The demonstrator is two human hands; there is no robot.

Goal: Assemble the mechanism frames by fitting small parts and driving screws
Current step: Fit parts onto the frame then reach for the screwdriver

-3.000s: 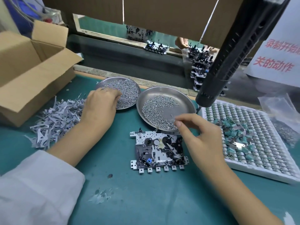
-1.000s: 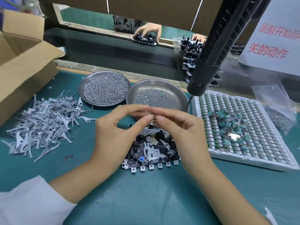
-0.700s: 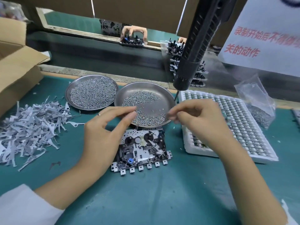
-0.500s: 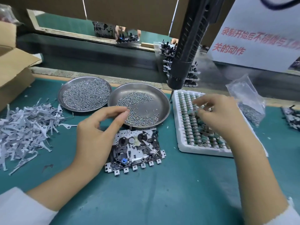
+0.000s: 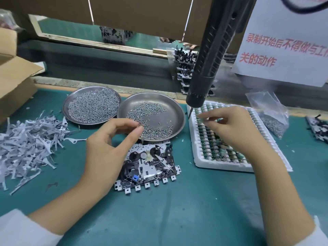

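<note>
The mechanism frame [image 5: 150,164], a metal plate with black wheels and a blue part, lies flat on the green mat. Just left of it my left hand [image 5: 106,150] hovers, thumb and forefinger pinched together on a small screw over the near rim of the right screw dish [image 5: 177,110]. My right hand [image 5: 234,128] reaches over the white foam tray [image 5: 221,166] of small green parts. Its fingertips are down among them and nothing shows in its grasp. A black electric screwdriver [image 5: 204,77] hangs above the tray's far left corner.
A second dish of screws [image 5: 71,103] sits to the left. A heap of grey metal levers [image 5: 26,142] covers the mat's left side, beside a cardboard box [image 5: 16,82]. A plastic bag of screws [image 5: 271,114] and another frame [image 5: 319,128] lie at the right.
Three seconds ago each hand was in a dish. They met over the frame, then parted: my right hand went right to the foam tray, my left stayed pinched by the dish.
</note>
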